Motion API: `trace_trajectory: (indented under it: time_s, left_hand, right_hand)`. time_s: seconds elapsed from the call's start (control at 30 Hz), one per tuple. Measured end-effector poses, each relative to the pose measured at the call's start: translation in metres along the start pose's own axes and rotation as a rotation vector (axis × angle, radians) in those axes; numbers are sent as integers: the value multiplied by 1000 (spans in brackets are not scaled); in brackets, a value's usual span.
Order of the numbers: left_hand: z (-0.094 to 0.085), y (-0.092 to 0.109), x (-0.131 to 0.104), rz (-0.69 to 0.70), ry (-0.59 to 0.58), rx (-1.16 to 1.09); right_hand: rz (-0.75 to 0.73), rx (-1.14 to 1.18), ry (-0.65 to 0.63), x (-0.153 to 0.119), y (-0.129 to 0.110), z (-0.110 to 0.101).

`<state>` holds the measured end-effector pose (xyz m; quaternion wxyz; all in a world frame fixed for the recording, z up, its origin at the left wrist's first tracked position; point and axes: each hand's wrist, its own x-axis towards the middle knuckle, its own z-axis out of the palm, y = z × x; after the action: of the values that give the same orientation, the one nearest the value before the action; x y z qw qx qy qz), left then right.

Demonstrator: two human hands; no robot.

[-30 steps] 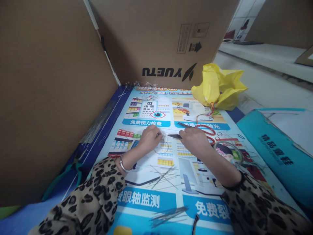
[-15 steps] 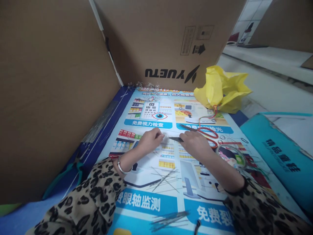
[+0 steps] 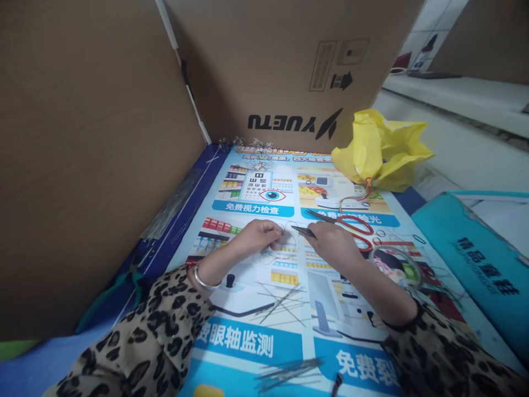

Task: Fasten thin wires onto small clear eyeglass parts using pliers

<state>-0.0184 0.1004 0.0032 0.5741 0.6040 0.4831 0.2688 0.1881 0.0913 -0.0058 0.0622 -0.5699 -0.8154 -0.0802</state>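
Note:
My left hand [image 3: 261, 235], with a silver bangle at the wrist, is pinched on a thin wire [image 3: 294, 238] that curves in a loop beside the fingertips. My right hand [image 3: 330, 239] is wrapped round a pair of pliers [image 3: 302, 230], whose dark pointed jaws aim left at the wire, a small gap from my left fingers. Red-handled scissors [image 3: 356, 225] lie just beyond my right hand. Below my hands, loose straight wires [image 3: 281, 306] are scattered on the printed sheet, with a denser bundle [image 3: 287, 374] near the front edge.
Cardboard walls [image 3: 256, 66] stand left and behind. Teal-handled pliers [image 3: 134, 275] and a wire bundle [image 3: 171, 209] lie at left. A yellow bag [image 3: 380, 151], a clear tape roll [image 3: 397, 264] and a teal box [image 3: 467, 259] are at right. Twisted wire pieces [image 3: 260, 160] sit at the back.
The plier jaws now point slightly upward and have drawn a little away from my left fingertips. My left hand has turned slightly, and the view has shifted a little.

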Motion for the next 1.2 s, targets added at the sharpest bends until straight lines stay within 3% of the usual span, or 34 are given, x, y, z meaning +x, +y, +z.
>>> trace_trajectory:
  time_s: [0.5, 0.67, 0.73, 0.9, 1.2]
  left_hand:
    - [-1, -2, 1, 12, -45, -43]
    - [1, 0, 1, -15, 19, -16]
    - [2, -2, 3, -7, 21, -20]
    - [1, -10, 5, 33, 16, -42]
    - [1, -9, 4, 59, -20, 4]
  right_hand:
    - [-44, -19, 50, -2, 0, 5]
    - [49, 25, 192, -2, 2, 1]
    - [21, 27, 228, -4, -2, -2]
    - [-107, -70, 120, -10, -18, -8]
    - [20, -149, 68, -9, -16, -6]
